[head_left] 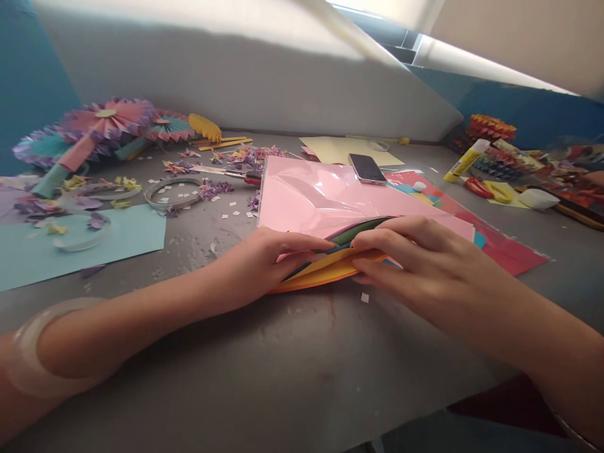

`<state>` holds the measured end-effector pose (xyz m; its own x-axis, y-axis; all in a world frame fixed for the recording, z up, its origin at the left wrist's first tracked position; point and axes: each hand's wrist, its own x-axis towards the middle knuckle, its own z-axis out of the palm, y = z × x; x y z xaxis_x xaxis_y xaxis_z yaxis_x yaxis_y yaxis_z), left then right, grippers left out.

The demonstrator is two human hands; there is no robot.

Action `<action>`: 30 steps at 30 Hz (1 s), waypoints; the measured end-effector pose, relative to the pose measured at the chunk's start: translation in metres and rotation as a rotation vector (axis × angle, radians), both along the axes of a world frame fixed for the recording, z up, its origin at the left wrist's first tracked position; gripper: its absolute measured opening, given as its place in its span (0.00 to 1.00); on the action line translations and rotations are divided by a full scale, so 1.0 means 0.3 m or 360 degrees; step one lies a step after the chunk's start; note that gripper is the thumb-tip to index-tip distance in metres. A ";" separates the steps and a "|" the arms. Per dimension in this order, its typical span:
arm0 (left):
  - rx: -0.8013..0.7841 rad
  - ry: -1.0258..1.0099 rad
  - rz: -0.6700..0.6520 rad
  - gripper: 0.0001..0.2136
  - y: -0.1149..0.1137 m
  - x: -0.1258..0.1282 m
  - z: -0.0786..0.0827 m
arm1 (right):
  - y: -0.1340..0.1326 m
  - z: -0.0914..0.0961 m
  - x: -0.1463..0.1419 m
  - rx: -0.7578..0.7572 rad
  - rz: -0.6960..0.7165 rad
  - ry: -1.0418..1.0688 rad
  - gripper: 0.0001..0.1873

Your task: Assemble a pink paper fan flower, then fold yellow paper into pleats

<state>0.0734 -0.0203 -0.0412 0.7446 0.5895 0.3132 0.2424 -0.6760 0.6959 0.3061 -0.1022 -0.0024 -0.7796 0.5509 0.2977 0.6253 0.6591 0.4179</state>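
Observation:
Several sheets of coloured paper (pixel 330 267), yellow, orange, blue and green at their near edges, bow apart between my two hands. My left hand (pixel 274 258) pinches the stack at its left part, thumb and fingers on the edges. On the right, my right hand (pixel 419 264) grips the same sheets between thumb and fingers. Right behind them lies a clear plastic pack of pink paper (pixel 306 189), shiny and wrinkled. A black phone (pixel 367 168) rests on the pack's far right corner. A roll of tape sits around my left forearm.
Scissors (pixel 231 172), a tape roll (pixel 173 192) and paper scraps lie left of the pack. Folded paper fans (pixel 108 119) stand at the back left. A glue stick (pixel 467 160) and red-yellow scissors (pixel 488 189) are on the right, near a red sheet (pixel 514 248).

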 end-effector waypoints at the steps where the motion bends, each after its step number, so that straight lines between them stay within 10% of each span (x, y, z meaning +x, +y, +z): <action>1: -0.0010 0.0021 0.0009 0.15 -0.002 -0.001 0.002 | 0.006 0.001 0.000 0.0038 -0.0008 0.0004 0.10; 30: -0.0358 0.0044 0.0049 0.17 -0.005 -0.002 0.008 | 0.031 -0.043 0.031 0.0448 -0.0448 0.0248 0.03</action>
<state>0.0728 -0.0219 -0.0388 0.7316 0.6648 0.1511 0.2817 -0.4966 0.8210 0.3153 -0.0930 -0.0154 -0.5446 0.6162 0.5690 0.8342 0.3277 0.4435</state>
